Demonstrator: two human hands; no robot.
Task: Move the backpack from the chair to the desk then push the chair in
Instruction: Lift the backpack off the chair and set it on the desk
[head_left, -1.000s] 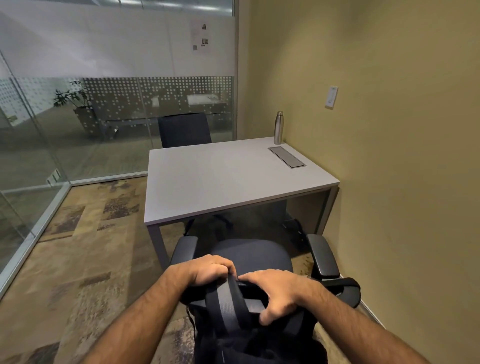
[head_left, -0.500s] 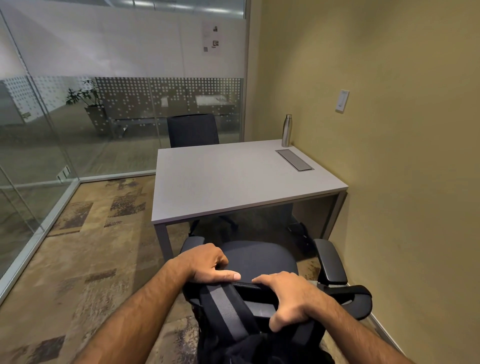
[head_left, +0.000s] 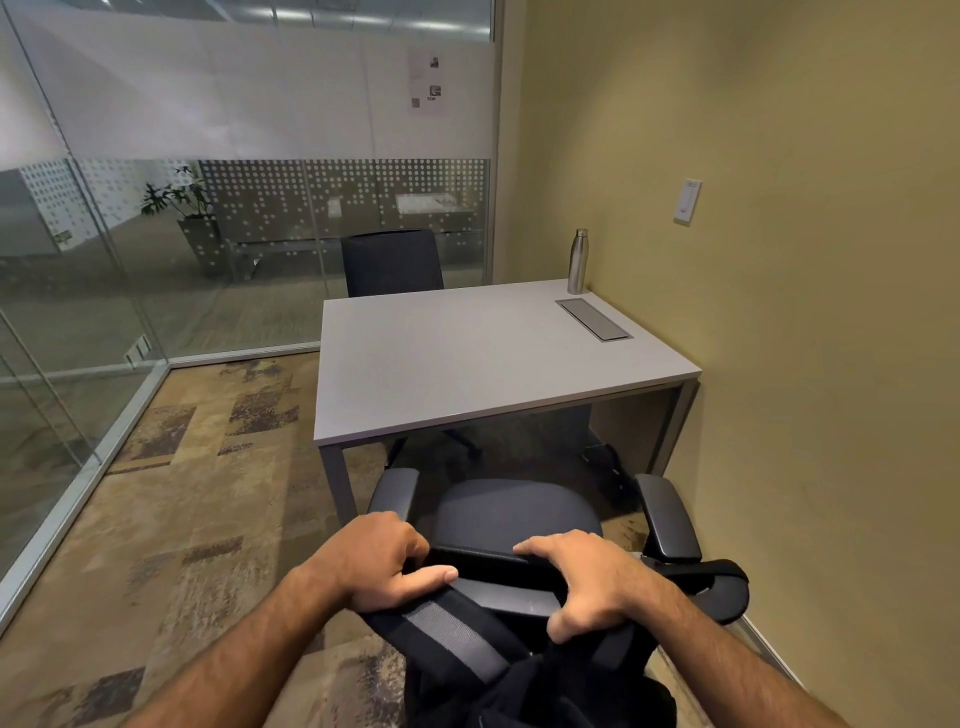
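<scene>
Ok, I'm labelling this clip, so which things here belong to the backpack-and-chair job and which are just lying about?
In the job: backpack, hanging behind the backrest; near office chair; desk; left hand and right hand, both closed on the backpack top.
Just there: steel water bottle; desk cable hatch; far chair; wall switch; potted plant behind the glass.

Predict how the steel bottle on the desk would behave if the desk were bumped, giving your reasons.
The bottle stands tall and narrow on the desk, so it would probably tip easily. Being round and smooth, it would likely roll once down. The metal body seems unlikely to break.
</scene>
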